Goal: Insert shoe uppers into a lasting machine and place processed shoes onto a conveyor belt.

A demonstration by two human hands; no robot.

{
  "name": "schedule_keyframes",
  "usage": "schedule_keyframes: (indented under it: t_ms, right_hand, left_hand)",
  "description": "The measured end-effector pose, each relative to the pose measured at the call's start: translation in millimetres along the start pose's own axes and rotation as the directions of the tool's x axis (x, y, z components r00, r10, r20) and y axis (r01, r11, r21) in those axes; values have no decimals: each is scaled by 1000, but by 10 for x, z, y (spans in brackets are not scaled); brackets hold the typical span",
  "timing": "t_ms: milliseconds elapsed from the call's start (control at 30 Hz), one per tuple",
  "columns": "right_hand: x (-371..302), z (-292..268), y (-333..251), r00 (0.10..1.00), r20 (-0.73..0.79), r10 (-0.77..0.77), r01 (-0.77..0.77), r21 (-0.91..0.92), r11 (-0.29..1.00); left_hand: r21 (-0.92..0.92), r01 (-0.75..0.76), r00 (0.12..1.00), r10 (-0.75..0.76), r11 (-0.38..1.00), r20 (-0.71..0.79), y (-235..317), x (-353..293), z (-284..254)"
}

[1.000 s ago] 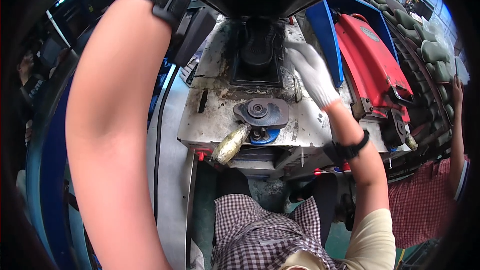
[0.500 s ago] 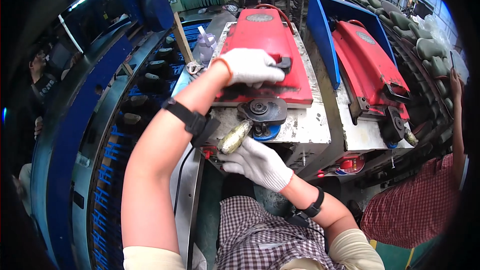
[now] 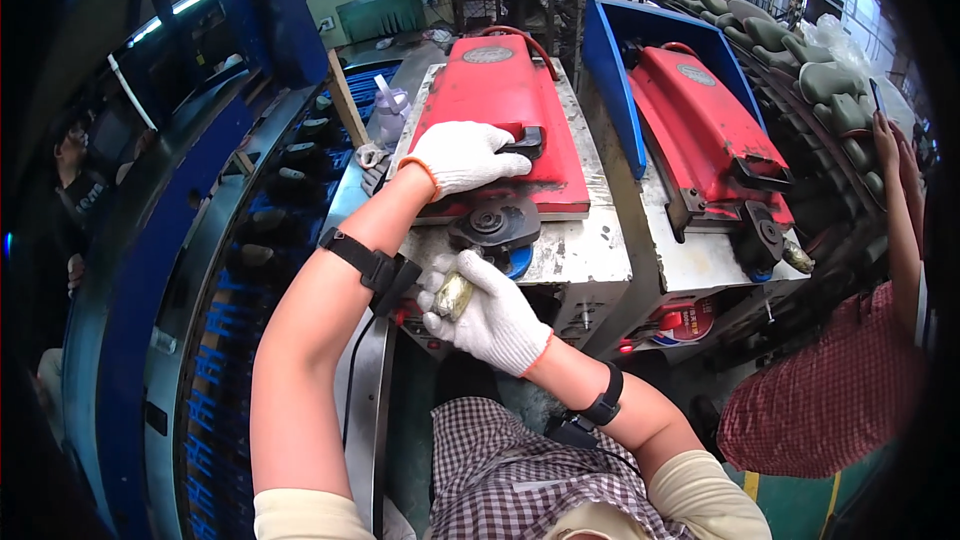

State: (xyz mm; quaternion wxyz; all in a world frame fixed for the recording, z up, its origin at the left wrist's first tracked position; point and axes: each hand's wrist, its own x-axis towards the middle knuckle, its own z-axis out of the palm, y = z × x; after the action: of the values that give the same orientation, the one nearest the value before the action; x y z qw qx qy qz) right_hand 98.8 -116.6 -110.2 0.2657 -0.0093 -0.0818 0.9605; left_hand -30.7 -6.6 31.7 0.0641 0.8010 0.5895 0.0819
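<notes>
In front of me a red metal cover (image 3: 505,90) lies on a worn white machine box (image 3: 590,255). My left hand (image 3: 462,158), in a white knit glove, is closed at the black handle (image 3: 526,143) on the cover's near part. Just below the cover's near edge sits a dark rounded clamp block (image 3: 495,224). My right hand (image 3: 492,318), gloved as well, wraps its fingers around a yellowish, tape-wrapped lever grip (image 3: 454,295) nearer to me. The glove hides the joint between grip and block.
To the right stands a second machine with a red cover (image 3: 690,120) and blue hood (image 3: 612,70). Blue racks with dark forms (image 3: 290,175) run along the left. A lilac bottle (image 3: 390,112) stands behind my left hand. Another person in a red checked garment (image 3: 820,390) stands at right.
My right hand has closed around the lever grip, which it was only beside before. My left hand stays at the cover's handle. The whole view has shifted slightly.
</notes>
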Motion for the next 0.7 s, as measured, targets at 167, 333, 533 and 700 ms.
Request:
schedule_keyframes:
  t_ms: [167, 333, 533, 700]
  right_hand:
    - [-239, 5, -102, 997, -76, 20, -24, -56, 998]
    - [-1020, -78, -834, 967, -138, -213, 151, -361, 920]
    - [-2201, 166, -1840, 409, 378, -831, -3, -910, -415]
    - [-3640, -99, -3053, 192, 505, -841, -664, -564, -490]
  left_hand:
    - [19, 14, 1000, -14, 1000, -5, 70, -62, 32]
    - [46, -13, 999, 15, 999, -38, 55, -96, 45]
    - [16, 11, 996, -9, 1000, -87, 24, -94, 99]
    - [-310, -2, 950, -95, 951, -298, 330, -5, 209]
